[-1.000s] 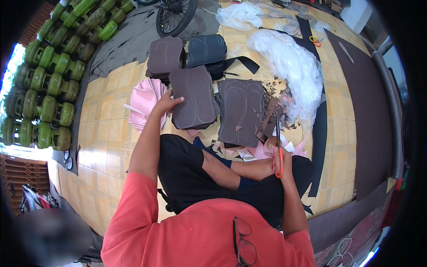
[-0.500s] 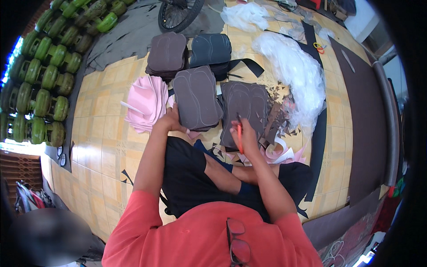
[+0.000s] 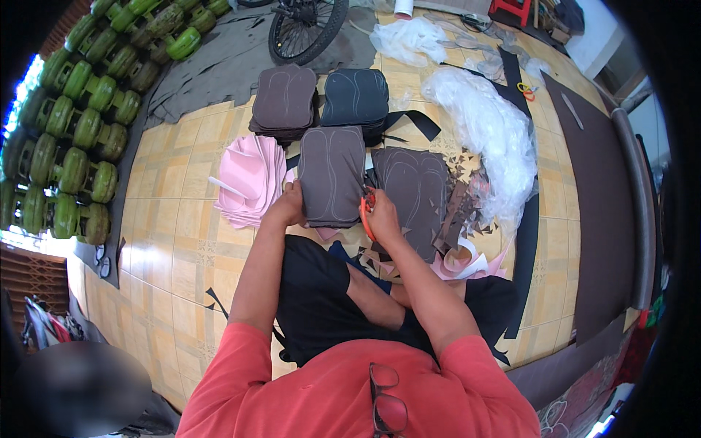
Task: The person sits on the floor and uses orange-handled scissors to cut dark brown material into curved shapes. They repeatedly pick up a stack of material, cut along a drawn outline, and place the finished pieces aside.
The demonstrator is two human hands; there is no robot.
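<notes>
Head view, left hand (image 3: 287,208) fingers gripping brown sheet stack (image 3: 332,175); right hand (image 3: 381,215) fingers holding orange scissors (image 3: 365,212)

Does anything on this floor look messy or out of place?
Yes. Small dark offcut scraps lie scattered across the yellow tiled floor, right of the brown sole-marked sheet, beside the right hand holding orange-handled scissors.

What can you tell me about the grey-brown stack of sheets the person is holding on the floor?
The grey-brown stack is a pile of flat, rounded-rectangle sheets that look like foam or rubber, with faint sole-shaped outlines drawn on the top one. It lies flat on the tiled floor. The left hand grips its lower left edge; the right hand, holding orange-handled scissors, meets its lower right edge.
</notes>
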